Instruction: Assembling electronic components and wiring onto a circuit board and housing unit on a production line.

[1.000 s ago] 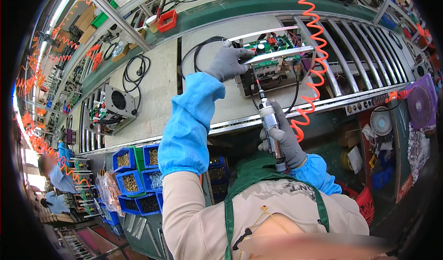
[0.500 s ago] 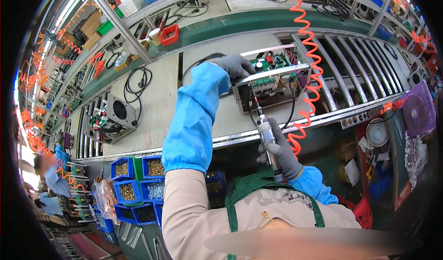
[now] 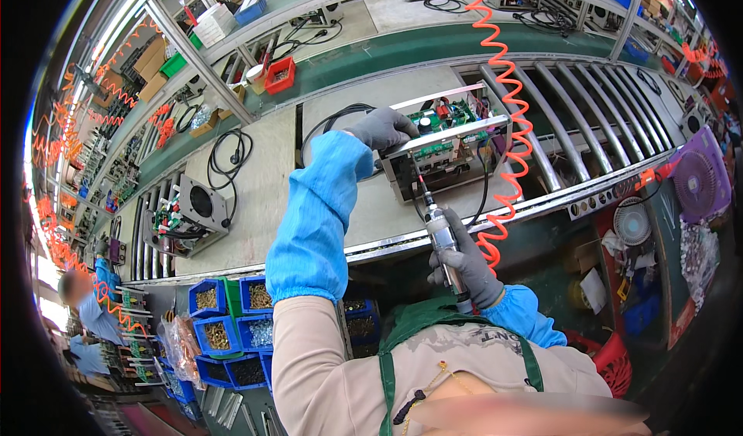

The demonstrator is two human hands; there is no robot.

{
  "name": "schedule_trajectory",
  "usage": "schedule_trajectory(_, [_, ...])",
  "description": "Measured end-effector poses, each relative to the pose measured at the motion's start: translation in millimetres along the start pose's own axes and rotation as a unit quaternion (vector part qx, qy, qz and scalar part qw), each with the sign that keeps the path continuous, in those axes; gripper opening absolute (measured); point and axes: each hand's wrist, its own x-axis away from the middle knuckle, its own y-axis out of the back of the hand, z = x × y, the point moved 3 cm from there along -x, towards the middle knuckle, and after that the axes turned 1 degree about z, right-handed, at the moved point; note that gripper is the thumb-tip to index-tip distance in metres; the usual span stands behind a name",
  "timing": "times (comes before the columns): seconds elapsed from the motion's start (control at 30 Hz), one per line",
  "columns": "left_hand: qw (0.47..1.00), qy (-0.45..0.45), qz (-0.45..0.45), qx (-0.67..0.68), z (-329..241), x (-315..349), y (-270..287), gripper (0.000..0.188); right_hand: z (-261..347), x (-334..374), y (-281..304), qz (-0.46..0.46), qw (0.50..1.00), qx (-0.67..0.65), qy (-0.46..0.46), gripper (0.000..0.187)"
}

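My right hand, in a grey glove, is wrapped around a silver air screwdriver. Its thin bit, with a red section, points up at the near face of a metal chassis and reaches its left part. Whether the tip touches a screw is too small to tell. Green circuit boards with red and white parts fill the chassis. Also gloved, my left hand grips the chassis at its upper left corner, fingers bent over the frame; their tips are partly hidden. Blue sleeves cover both forearms.
An orange coiled air hose hangs just right of the chassis. Metal rollers lie farther right. Another chassis with a fan stands left on the bench. Blue bins of screws sit below it. A person is at far left.
The view has shifted slightly, so the chassis appears a little lower and more to the left. Both hands keep their holds, and the screwdriver stays at the chassis's near face.
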Motion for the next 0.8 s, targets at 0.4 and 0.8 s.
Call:
schedule_trajectory(0.4, [0.988, -0.069, -0.115, -0.072, -5, 32, -11, 0.041, 0, 0, -3, -0.004, 1.000, 0.012, 0.000, 0.087])
schedule_trajectory(0.8, [0.987, -0.046, -0.138, -0.074, -5, 34, -16, 0.039, 1, 1, -8, -0.005, 1.000, 0.014, 0.014, 0.085])
